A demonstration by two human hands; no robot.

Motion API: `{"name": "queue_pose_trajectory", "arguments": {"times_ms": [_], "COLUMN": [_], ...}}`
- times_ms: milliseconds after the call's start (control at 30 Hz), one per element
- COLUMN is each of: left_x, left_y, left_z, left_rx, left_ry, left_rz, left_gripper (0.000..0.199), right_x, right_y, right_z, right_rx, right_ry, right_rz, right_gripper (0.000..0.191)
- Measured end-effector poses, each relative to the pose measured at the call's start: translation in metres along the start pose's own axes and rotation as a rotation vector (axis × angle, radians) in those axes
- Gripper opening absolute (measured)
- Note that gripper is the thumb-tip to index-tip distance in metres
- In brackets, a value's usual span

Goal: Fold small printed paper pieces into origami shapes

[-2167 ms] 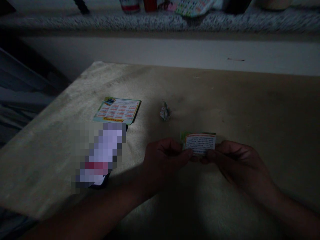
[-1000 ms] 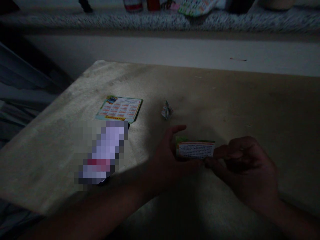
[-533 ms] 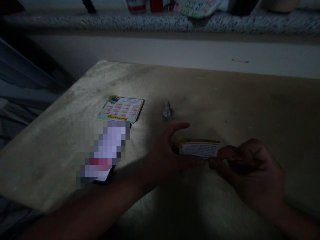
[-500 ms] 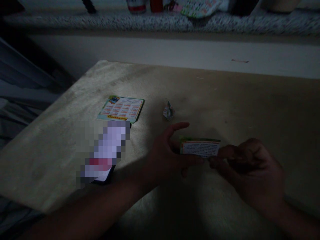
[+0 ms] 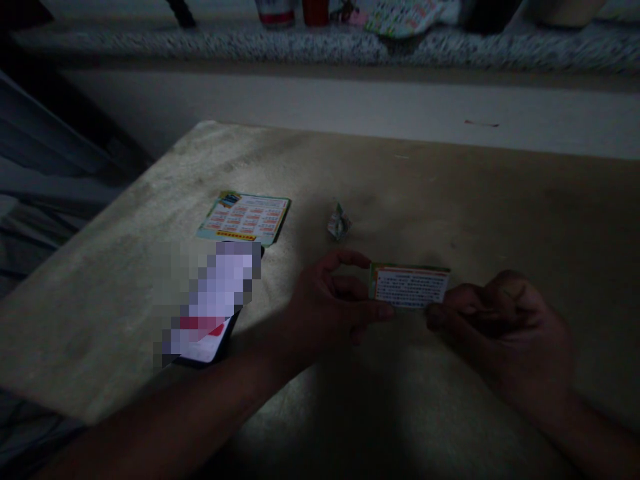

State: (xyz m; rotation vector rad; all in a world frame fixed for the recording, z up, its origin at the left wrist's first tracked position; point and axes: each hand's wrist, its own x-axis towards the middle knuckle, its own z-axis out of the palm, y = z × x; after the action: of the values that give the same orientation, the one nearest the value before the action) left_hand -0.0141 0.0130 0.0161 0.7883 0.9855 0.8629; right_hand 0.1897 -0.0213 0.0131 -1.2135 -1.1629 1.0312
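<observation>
A small printed card [image 5: 413, 285], with rows of dark text and a green and orange border, is held above the table between both hands. My left hand [image 5: 335, 293] grips its left edge, thumb in front and fingers behind. At the lower right corner my right hand [image 5: 505, 327] pinches the card between thumb and forefinger, its other fingers curled in. Beyond the hands a small crumpled piece of paper or wrapper [image 5: 339, 223] lies on the table. To the left rests a larger printed sheet or stack of cards [image 5: 245, 217] with red and white blocks.
A phone [image 5: 215, 300] with a lit, pixelated screen lies left of my left forearm on the pale table [image 5: 165, 200]. Behind the table, a speckled stone ledge [image 5: 320, 47] holds a red container [image 5: 316, 12] and other items. Dark cloth hangs at the left.
The card has risen slightly and turned its text side more toward me. My left fingers have closed in on its left edge; the forefinger stuck out past it before.
</observation>
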Motion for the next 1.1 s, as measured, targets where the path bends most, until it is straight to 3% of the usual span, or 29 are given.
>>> {"name": "queue_pose_trajectory", "arguments": {"times_ms": [433, 700, 800, 1000, 1100], "left_x": [0.002, 0.005, 0.004, 0.002, 0.001], "left_y": [-0.011, -0.010, -0.013, -0.018, -0.015], "left_z": [0.004, 0.004, 0.003, 0.001, 0.002], "left_rx": [-0.014, -0.010, 0.020, 0.117, 0.219], "left_ry": [0.017, 0.018, -0.013, -0.081, -0.052], "left_rz": [0.040, 0.016, 0.021, 0.081, 0.102], "left_gripper": [0.053, 0.048, 0.041, 0.030, 0.017], "right_x": [0.001, 0.010, 0.010, 0.009, 0.008], "right_y": [0.006, 0.008, 0.008, 0.006, 0.006], "right_z": [-0.003, -0.007, -0.008, -0.008, -0.008], "right_rx": [-0.006, -0.088, -0.128, -0.174, -0.185], "right_ry": [0.006, -0.249, -0.317, -0.248, -0.243], "right_rz": [0.022, 0.121, 0.143, 0.139, 0.114], "right_gripper": [0.041, 0.004, 0.011, 0.014, 0.012]}}
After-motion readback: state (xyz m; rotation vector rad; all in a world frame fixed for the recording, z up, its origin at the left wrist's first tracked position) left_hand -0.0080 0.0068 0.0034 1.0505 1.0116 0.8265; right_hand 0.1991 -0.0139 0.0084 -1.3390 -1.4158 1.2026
